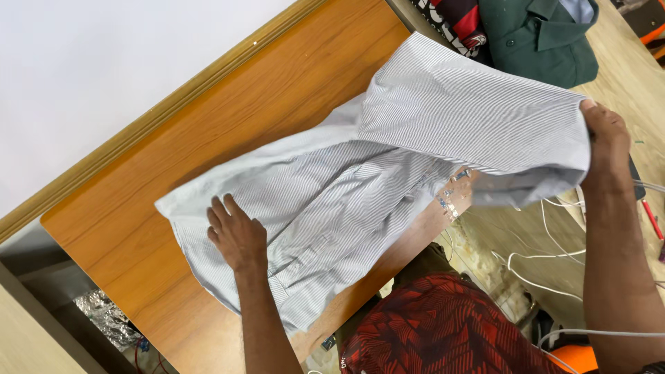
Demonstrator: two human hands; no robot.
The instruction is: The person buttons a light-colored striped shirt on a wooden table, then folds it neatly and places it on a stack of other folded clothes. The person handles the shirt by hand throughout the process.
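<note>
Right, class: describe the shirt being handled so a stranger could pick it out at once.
Find the orange-brown wooden table. Spread across it is the pale grey, finely striped shirt, pressed flat by the left hand and lifted at one edge by the right hand. Unlike the folded dark green shirt behind, it is light and unfolded.

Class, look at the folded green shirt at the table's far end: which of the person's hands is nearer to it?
Right. The right hand lifts the striped shirt just below the green shirt; the left hand presses far away.
</note>
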